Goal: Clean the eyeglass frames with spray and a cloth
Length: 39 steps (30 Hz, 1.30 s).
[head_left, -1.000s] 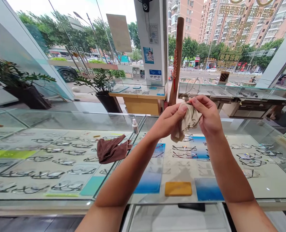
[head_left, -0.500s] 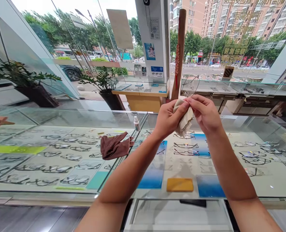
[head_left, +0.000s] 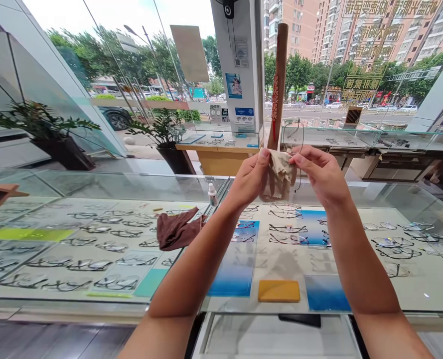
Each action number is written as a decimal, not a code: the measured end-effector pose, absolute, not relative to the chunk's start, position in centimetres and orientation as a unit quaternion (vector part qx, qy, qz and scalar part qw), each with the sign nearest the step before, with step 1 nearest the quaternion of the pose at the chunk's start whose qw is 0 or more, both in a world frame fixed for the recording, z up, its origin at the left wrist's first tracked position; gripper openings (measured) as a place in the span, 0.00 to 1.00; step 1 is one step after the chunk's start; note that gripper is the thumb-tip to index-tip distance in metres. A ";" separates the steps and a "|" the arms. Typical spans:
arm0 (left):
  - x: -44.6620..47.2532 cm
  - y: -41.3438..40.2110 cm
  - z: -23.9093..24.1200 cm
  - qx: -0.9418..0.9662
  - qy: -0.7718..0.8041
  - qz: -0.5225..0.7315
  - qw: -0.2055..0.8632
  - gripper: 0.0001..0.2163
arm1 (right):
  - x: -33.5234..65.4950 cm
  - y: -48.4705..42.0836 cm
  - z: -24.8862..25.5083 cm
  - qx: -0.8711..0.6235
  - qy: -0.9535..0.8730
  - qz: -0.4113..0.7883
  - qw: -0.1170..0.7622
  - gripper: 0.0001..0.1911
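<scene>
Above the glass display counter, my left hand (head_left: 251, 175) pinches a cream cleaning cloth (head_left: 278, 183) that hangs down with its zigzag edge showing. My right hand (head_left: 321, 174) grips a pair of thin-rimmed eyeglasses (head_left: 293, 135) between thumb and fingers. One round lens rim stands up above the hands, and a thin dark temple arm dangles below, left of my right hand. The cloth covers the rest of the glasses, so the other lens is hidden. The cloth's right edge touches my right fingertips.
On the counter lie a crumpled brown cloth (head_left: 178, 228) and a small white spray bottle (head_left: 212, 194). Under the glass are rows of eyeglasses and an orange-yellow case (head_left: 279, 291). A wooden post (head_left: 280, 85) stands beyond my hands. Potted plants (head_left: 161, 130) stand by the window.
The cloth has opened out from a bunched fold and now hangs wider. My hands have moved slightly apart, and the glasses have turned so that a temple arm shows below.
</scene>
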<state>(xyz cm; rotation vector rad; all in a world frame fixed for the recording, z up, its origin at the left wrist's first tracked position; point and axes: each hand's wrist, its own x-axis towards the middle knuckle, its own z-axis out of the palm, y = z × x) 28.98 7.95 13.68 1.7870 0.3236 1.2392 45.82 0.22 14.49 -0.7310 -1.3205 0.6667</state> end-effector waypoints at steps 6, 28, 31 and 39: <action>28.4 8.6 13.8 0.698 0.133 0.514 0.480 0.29 | 46.3 0.2 14.5 -0.359 -0.648 0.310 0.596 0.17; 28.7 6.8 14.2 0.713 0.114 0.558 0.409 0.21 | 45.5 0.4 14.0 -0.297 -0.659 0.454 0.521 0.23; 29.1 6.4 14.1 0.698 0.147 0.598 0.365 0.26 | 45.1 0.6 13.9 -0.274 -0.668 0.479 0.500 0.23; 27.8 7.2 15.1 0.731 0.112 0.502 0.449 0.21 | 45.4 1.1 13.5 -0.294 -0.619 0.475 0.552 0.22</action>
